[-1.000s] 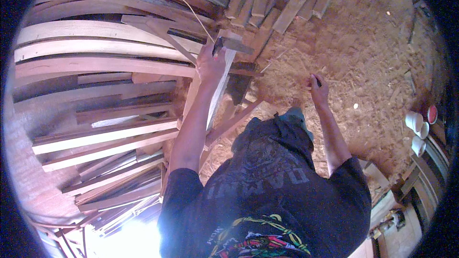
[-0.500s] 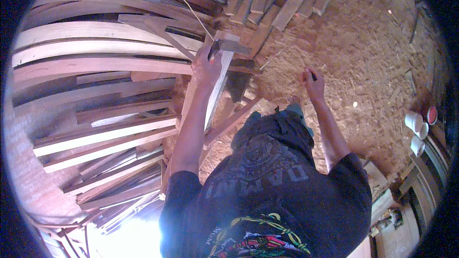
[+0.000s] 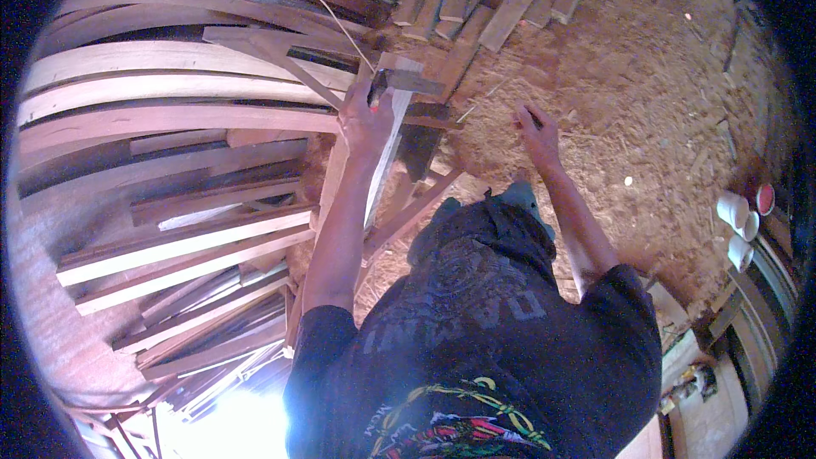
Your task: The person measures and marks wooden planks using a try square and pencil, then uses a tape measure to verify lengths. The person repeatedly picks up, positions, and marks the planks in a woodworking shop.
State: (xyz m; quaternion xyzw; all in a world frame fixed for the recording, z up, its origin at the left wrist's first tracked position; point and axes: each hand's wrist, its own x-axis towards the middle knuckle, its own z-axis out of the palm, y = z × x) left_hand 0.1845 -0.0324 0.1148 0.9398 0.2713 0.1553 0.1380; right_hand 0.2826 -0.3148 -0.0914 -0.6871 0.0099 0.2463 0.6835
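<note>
My left hand (image 3: pixel 365 126) is closed at the far end of a pale, narrow board (image 3: pixel 387 161), which slants up from beside my legs. Between its thumb and fingers sits a dark part of a short flat bar (image 3: pixel 416 82); the bar lies across the board and sticks out to the right. I cannot tell what kind of tool or piece the bar is. Out over the sawdust-covered ground, my right hand (image 3: pixel 538 132) is held with curled fingers, apart from the board. Whatever it may hold is too small or hidden to make out.
Long stacked planks (image 3: pixel 187 81) fill the left side. Shorter timber pieces (image 3: pixel 510 8) lie at the far middle. White cups or small tubs (image 3: pixel 733 211) stand at the right beside a red-topped container (image 3: pixel 765 199). Wood shavings and sawdust (image 3: pixel 620 110) cover the ground.
My right hand has moved left and slightly farther away, closer to the board. My left hand stays at the board's end with the bar. The whole view has shifted slightly.
</note>
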